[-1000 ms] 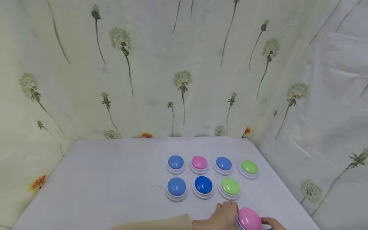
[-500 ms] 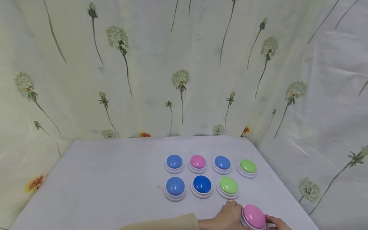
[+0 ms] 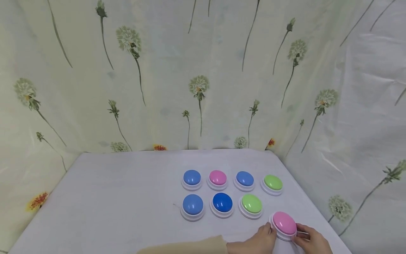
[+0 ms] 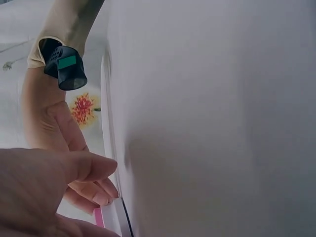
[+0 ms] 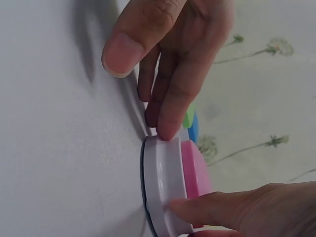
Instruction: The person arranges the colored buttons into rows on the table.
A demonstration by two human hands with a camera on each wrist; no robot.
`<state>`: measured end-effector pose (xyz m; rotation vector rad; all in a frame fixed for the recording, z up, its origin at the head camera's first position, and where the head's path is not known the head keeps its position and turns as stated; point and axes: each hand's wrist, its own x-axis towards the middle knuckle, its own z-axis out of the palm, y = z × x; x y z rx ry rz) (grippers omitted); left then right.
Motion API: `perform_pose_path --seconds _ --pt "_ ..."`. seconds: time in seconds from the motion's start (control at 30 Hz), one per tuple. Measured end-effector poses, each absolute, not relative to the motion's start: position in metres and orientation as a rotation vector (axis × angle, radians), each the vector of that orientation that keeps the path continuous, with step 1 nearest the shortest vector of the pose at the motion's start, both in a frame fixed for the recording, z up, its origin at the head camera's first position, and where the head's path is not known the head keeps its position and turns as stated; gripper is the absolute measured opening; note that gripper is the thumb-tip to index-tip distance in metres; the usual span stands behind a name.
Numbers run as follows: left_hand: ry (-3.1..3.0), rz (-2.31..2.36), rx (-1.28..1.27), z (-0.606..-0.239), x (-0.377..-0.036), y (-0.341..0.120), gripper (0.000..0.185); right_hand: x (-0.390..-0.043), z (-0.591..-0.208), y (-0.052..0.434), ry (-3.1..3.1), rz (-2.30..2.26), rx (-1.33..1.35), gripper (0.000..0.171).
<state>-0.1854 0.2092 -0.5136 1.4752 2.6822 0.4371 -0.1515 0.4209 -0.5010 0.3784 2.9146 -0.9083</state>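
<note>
A pink dome button (image 3: 284, 222) on a white base sits on the white table (image 3: 120, 197) at the front right. My left hand (image 3: 268, 233) touches the base's left side and my right hand (image 3: 301, 234) touches its right side. In the right wrist view the right hand's (image 5: 143, 94) straight fingertips (image 5: 165, 131) rest on the white base rim (image 5: 163, 177), with the thumb held off it. There a finger of the left hand (image 5: 217, 207) presses the rim's other side. The left wrist view shows the left hand (image 4: 74, 173) close up and little of the button.
Two rows of buttons lie beyond: blue (image 3: 192, 177), pink (image 3: 217, 177), blue (image 3: 245, 179) and green (image 3: 273, 182) at the back; blue (image 3: 192, 204), dark blue (image 3: 222, 202) and green (image 3: 251, 203) in front. Flowered curtains (image 3: 203, 81) wall the table at the back and both sides.
The pink button has slid away from me and a little right, toward the end of the front row. Both hands moved with it, one on each side.
</note>
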Motion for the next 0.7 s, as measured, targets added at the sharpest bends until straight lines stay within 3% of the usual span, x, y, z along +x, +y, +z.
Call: perform_pose_path --seconds 0.13,0.43,0.7 --pt "2.673 0.444 1.388 -0.512 -0.19 0.218 0.079 -0.161 -0.5 0.42 2.997 -0.9 0.345 0.061" --pt "2.756 0.422 1.211 -0.506 -0.194 0.233 0.081 -0.181 -0.5 0.42 3.041 -0.944 0.351 0.063" --pt "2.685 0.384 1.357 -0.506 -0.198 0.226 0.073 -0.179 -0.504 0.423 3.065 -0.818 0.329 0.067"
